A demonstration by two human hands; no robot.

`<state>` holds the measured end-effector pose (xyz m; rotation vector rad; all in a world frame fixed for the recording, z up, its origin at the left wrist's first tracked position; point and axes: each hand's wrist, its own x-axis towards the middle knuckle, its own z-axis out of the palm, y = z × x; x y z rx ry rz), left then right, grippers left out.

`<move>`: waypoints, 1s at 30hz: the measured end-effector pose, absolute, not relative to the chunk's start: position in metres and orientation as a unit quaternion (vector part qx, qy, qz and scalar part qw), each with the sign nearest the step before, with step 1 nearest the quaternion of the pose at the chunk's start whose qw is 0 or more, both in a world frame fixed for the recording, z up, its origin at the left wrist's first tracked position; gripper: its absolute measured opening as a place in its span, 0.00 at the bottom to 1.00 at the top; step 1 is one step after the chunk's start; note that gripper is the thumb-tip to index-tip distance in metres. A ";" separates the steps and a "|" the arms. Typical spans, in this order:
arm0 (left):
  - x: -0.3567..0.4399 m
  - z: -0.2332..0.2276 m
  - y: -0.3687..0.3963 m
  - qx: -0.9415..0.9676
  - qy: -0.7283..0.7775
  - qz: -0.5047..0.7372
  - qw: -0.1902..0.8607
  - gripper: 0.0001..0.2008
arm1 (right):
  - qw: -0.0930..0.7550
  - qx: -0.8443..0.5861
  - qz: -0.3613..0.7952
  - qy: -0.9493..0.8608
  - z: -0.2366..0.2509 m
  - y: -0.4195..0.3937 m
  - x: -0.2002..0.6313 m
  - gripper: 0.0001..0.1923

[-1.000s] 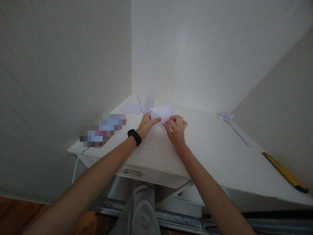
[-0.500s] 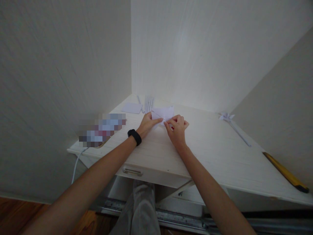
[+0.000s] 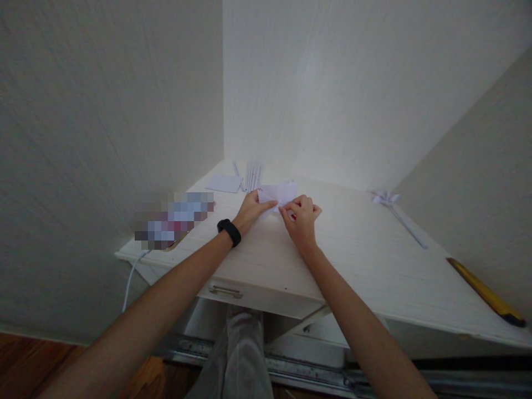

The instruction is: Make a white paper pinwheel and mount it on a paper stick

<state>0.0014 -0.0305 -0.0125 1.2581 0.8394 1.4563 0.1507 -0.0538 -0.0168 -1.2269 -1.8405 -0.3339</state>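
Observation:
A folded piece of white paper [image 3: 277, 192] lies on the white desk [image 3: 357, 249], near the back. My left hand [image 3: 251, 210] presses on its left edge with the fingertips; a black band sits on that wrist. My right hand [image 3: 302, 218] pinches the paper's near right part between thumb and fingers. Both hands meet at the paper's near edge, which they partly hide.
A flat paper sheet [image 3: 224, 183] and several thin paper strips [image 3: 252, 175] lie at the back left. A folded paper flower on a long stem [image 3: 398, 213] rests at the right. A yellow and black tool [image 3: 484, 292] lies by the right wall. A drawer handle [image 3: 225, 291] faces me; a white cable [image 3: 132, 280] hangs left.
The paper's raised far flap has been pushed down flatter onto the desk. Both hands have stayed nearly in the same place.

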 end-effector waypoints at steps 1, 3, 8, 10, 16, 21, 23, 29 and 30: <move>0.001 -0.013 -0.030 0.522 0.346 0.601 0.497 0.16 | 0.436 -0.495 -0.135 -0.740 -0.017 -0.054 0.151 0.10; 0.001 -0.013 -0.030 0.523 0.344 0.603 0.494 0.16 | 0.434 -0.496 -0.135 -0.740 -0.017 -0.054 0.151 0.10; 0.002 -0.012 -0.031 0.518 0.342 0.606 0.498 0.16 | 0.437 -0.494 -0.130 -0.740 -0.017 -0.053 0.151 0.11; 0.002 -0.012 -0.031 0.515 0.337 0.609 0.500 0.16 | 0.442 -0.491 -0.130 -0.739 -0.017 -0.053 0.151 0.11; 0.002 -0.011 -0.032 0.521 0.336 0.608 0.496 0.14 | 0.443 -0.493 -0.138 -0.736 -0.017 -0.052 0.151 0.11; 0.003 -0.009 -0.034 0.518 0.350 0.609 0.488 0.14 | 0.434 -0.500 -0.128 -0.738 -0.016 -0.053 0.152 0.11; 0.003 -0.009 -0.034 0.518 0.353 0.609 0.486 0.15 | 0.433 -0.500 -0.126 -0.739 -0.016 -0.053 0.151 0.12; 0.003 -0.012 -0.031 0.518 0.344 0.612 0.489 0.15 | 0.445 -0.493 -0.125 -0.737 -0.015 -0.054 0.150 0.15; 0.003 -0.012 -0.030 0.517 0.345 0.611 0.490 0.15 | 0.447 -0.496 -0.122 -0.734 -0.015 -0.054 0.150 0.15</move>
